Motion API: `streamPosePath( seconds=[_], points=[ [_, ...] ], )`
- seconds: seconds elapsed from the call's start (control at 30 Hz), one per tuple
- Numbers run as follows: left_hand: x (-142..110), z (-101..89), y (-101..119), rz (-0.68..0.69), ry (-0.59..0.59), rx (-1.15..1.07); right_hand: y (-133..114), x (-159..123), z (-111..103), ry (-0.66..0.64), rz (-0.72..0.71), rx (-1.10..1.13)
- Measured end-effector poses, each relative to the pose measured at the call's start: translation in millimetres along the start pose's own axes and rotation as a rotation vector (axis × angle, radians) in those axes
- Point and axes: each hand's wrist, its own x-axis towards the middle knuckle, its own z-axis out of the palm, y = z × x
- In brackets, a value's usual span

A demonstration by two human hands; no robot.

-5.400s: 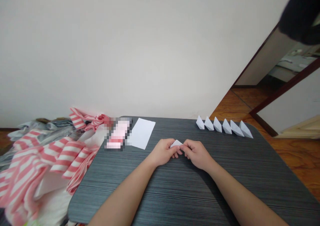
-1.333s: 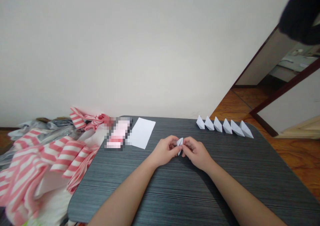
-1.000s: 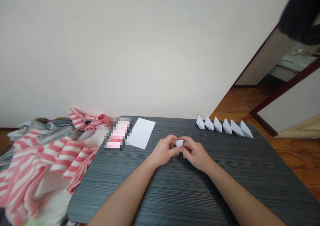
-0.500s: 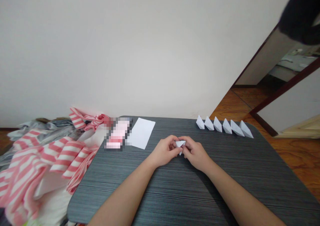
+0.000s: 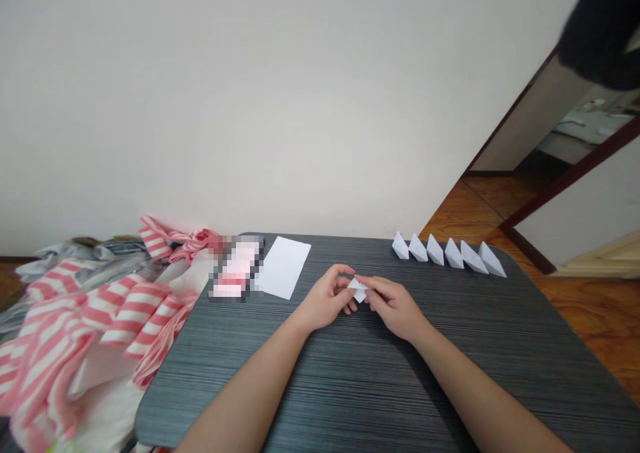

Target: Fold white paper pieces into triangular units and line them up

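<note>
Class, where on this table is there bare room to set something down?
Bare: tabletop between left forearm and right forearm; outside the right forearm, short of the six folded papers; outside the left one, short of the pixelated item; and between white sheet and folded papers. Crowded: far corners, and the centre, where left hand and right hand hold a small folded paper.

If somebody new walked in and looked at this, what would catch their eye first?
Probably the pink-and-white striped cloth, heaped left of the dark table. Next, perhaps, the six folded white paper pieces lined up near its far right corner. Then the left hand and right hand, meeting around a small folded white paper over the middle of the table.
</note>
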Motion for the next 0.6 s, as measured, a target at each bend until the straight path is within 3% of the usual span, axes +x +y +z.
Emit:
streamPosePath(
  seconds=[0.27,0.6],
  points=[
    [-1.5,-2.5,4.1,0.013,-0.036,-0.014,-0.9,1.2,-1.1,-0.01,-0.089,-0.138],
    [0.8,1.7,2.0,0.012,0.029,-0.043,-5.1,-1.0,-0.6,-0.055,-0.116,-0.085]
  ],
)
